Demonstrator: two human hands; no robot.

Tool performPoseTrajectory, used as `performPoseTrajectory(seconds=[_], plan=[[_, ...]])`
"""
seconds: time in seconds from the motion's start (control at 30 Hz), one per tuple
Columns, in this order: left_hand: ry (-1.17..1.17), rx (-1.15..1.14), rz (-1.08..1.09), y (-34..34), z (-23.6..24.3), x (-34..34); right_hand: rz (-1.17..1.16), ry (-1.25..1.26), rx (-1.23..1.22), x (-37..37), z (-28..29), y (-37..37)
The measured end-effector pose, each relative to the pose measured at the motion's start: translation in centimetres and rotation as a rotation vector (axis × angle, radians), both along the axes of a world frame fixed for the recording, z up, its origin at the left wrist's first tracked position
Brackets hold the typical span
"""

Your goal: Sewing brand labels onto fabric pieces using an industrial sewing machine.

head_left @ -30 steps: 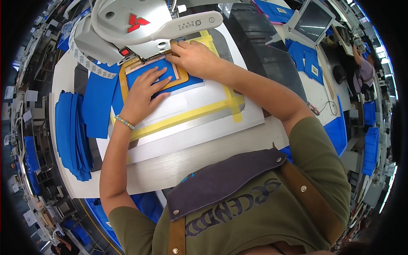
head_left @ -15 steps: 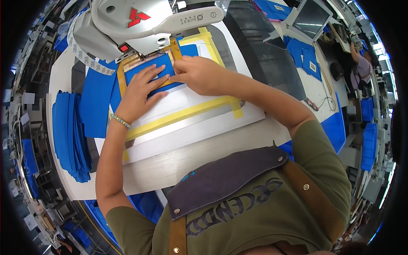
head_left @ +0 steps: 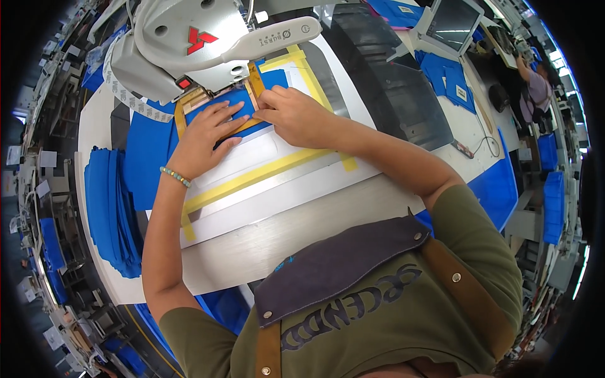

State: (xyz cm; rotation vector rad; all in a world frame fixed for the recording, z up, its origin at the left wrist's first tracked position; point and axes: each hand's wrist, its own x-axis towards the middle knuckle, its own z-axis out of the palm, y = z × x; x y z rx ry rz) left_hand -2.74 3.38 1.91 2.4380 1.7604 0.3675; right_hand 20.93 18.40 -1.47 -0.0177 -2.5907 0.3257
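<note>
Under the head of a grey-white sewing machine [head_left: 183, 50], a blue fabric piece [head_left: 237, 97] lies within a yellow-tan clamp frame [head_left: 256, 80]. My left hand [head_left: 205, 138] rests flat with fingers spread, its fingertips over the fabric and the frame's near part. At the frame's right near corner is my right hand [head_left: 296, 116], fingers curled and thumb against the index finger. Whatever that pinch holds is too small or hidden to make out. Beneath both hands is a white template sheet [head_left: 252, 154] edged with yellow tape [head_left: 252, 177].
A stack of blue fabric pieces [head_left: 112, 211] lies at the left table edge, with another blue panel [head_left: 148, 154] beside it. A white tape strip [head_left: 129, 91] hangs from the machine. Blue pieces [head_left: 444, 79], a screen [head_left: 450, 26] and a blue bin [head_left: 495, 195] are on the right.
The whole view has shifted slightly. Both hands stay at the frame in nearly the same pose, with the left fingers spread and the right fingers curled.
</note>
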Motion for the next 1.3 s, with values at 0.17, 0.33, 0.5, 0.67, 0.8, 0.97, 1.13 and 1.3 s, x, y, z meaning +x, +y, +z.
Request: performPoseTrajectory(seconds=[0.17, 0.33, 0.5, 0.67, 0.8, 0.97, 1.13, 1.3], plan=[[0.019, 0.048, 0.015, 0.6, -0.3, -0.4, -0.013, 0.016, -0.073, 0.2, -0.1, 1.2], [-0.006, 0.023, 0.051, 1.9, -0.4, -1.2, -0.092, 0.171, -0.109, 0.8, 0.3, 3.0], [0.035, 0.034, 0.103, 2.9, -0.8, -2.0, -0.123, 0.084, -0.16, 1.2, 0.4, 3.6], [-0.046, 0.003, 0.22, 3.8, -1.4, -2.6, -0.129, 0.093, -0.152, 1.3, 0.4, 3.8], [-0.144, 0.034, 0.191, 3.8, -1.8, -2.9, -0.119, 0.094, -0.146, 1.4, 0.6, 4.0], [-0.104, 0.218, 0.341, 0.8, -2.6, -5.4, -0.122, 0.103, -0.165, 1.7, 0.7, 4.0], [0.082, 0.265, 0.567, -5.4, -4.1, -11.6, -0.086, 0.131, -0.148, 1.8, 1.1, 3.6], [0.193, 0.171, 0.823, -10.2, -6.4, -16.4, -0.079, 0.091, -0.187, 2.3, 2.6, 3.6]])
